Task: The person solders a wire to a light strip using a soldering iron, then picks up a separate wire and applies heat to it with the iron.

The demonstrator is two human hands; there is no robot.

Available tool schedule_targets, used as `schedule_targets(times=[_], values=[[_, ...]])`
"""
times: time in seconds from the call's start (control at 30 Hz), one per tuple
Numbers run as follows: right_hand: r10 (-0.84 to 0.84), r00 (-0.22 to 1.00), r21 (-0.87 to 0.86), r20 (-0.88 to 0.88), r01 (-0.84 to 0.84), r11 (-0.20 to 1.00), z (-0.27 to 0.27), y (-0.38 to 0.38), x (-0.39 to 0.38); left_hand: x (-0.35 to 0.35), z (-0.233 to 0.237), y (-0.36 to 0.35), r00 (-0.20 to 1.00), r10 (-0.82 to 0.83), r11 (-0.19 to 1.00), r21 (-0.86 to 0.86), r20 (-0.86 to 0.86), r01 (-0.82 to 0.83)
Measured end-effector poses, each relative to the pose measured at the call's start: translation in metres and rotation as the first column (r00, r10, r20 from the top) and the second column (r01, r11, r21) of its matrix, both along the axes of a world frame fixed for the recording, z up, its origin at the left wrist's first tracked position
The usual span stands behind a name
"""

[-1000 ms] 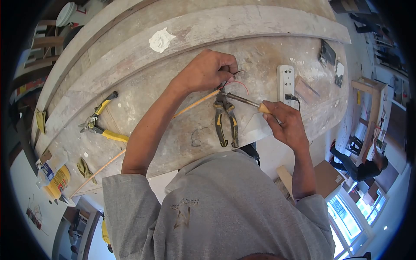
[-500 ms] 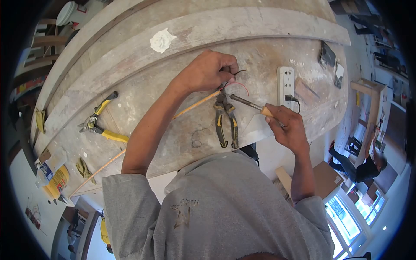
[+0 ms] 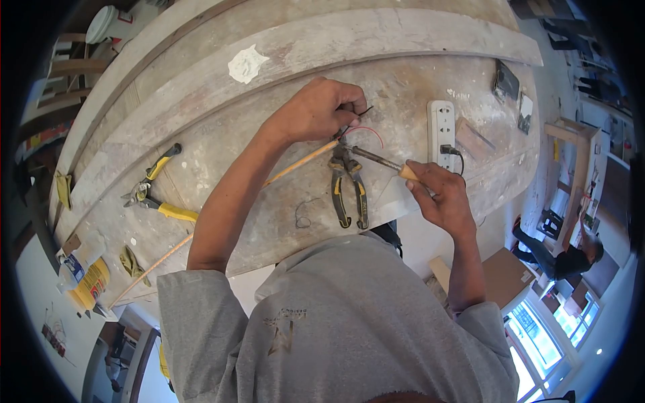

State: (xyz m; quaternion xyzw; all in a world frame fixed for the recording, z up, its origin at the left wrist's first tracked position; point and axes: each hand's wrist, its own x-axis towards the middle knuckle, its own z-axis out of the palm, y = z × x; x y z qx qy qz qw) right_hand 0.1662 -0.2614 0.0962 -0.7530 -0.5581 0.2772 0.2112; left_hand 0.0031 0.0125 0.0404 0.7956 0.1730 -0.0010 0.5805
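Note:
My left hand (image 3: 326,111) is closed in a pinch on a thin black wire (image 3: 365,112), whose dark end sticks out past the fingers. A red wire (image 3: 377,133) curves just below it. My right hand (image 3: 441,200) grips a soldering iron (image 3: 377,158) by its wooden handle, with the metal tip pointing left at the pliers' jaws. The black-and-yellow pliers (image 3: 360,195) lie on the table, handles toward me. A long thin orange strip (image 3: 299,162) ends at their jaws and passes under my left forearm. The exact contact at the tip is too small to make out.
Yellow-handled snips (image 3: 149,186) lie to the left on the worktable (image 3: 262,228). A white power strip (image 3: 441,127) with a black plug stands right, near a dark phone-like object (image 3: 505,83). Long curved boards (image 3: 322,46) cross the back. Another person (image 3: 563,258) is at far right.
The soldering iron and my right hand have shifted very slightly left, along with a small shift of the whole view. Both hands keep their grips.

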Motion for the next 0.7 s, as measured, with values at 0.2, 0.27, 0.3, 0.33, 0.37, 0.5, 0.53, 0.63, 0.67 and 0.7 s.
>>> schedule_targets(times=[0.2, 0.27, 0.3, 0.33, 0.37, 0.5, 0.53, 0.63, 0.67, 0.7], values=[[0.001, 1.000, 0.019, -0.009, -0.001, 1.000, -0.0009, 0.0015, 0.0001, 0.0010, 0.0030, -0.0013, 1.000, -0.007, 0.999, -0.036, -0.010, 0.007], [0.002, 1.000, 0.017, -0.007, -0.002, 1.000, -0.0014, 0.0013, 0.0005, 0.0014, 0.0030, -0.0019, 1.000, -0.003, 0.996, -0.089, -0.014, 0.002], [0.004, 1.000, 0.015, -0.004, -0.004, 1.000, -0.0016, 0.0013, 0.0006, 0.0016, 0.0035, -0.0019, 1.000, -0.003, 0.996, -0.090, -0.015, 0.001], [0.005, 1.000, 0.015, -0.005, -0.004, 1.000, -0.0016, 0.0014, 0.0006, 0.0019, 0.0046, -0.0019, 1.000, -0.006, 0.995, -0.097, -0.024, 0.003], [0.004, 1.000, 0.012, -0.003, -0.003, 1.000, -0.0015, 0.0015, 0.0006, 0.0019, 0.0052, -0.0018, 0.999, -0.009, 0.995, -0.104, -0.033, 0.005], [0.003, 1.000, 0.023, -0.006, -0.003, 1.000, -0.0036, 0.0017, 0.0006, 0.0012, -0.0021, -0.0033, 1.000, -0.003, 0.994, -0.107, -0.008, 0.002], [0.003, 1.000, 0.022, -0.006, -0.003, 1.000, -0.0040, 0.0018, 0.0006, 0.0012, -0.0013, -0.0035, 1.000, -0.003, 0.994, -0.110, -0.017, 0.002], [0.003, 1.000, 0.011, -0.010, -0.003, 1.000, -0.0044, 0.0024, 0.0007, 0.0008, 0.0009, -0.0029, 1.000, -0.005, 0.994, -0.110, -0.024, 0.002], [0.004, 1.000, 0.007, -0.012, -0.004, 1.000, -0.0043, 0.0027, 0.0008, 0.0006, 0.0011, -0.0027, 1.000, -0.006, 0.994, -0.108, -0.022, 0.003], [0.005, 1.000, 0.003, -0.013, -0.004, 1.000, -0.0040, 0.0029, 0.0008, 0.0005, 0.0006, -0.0027, 1.000, -0.005, 0.994, -0.108, -0.022, 0.002]])
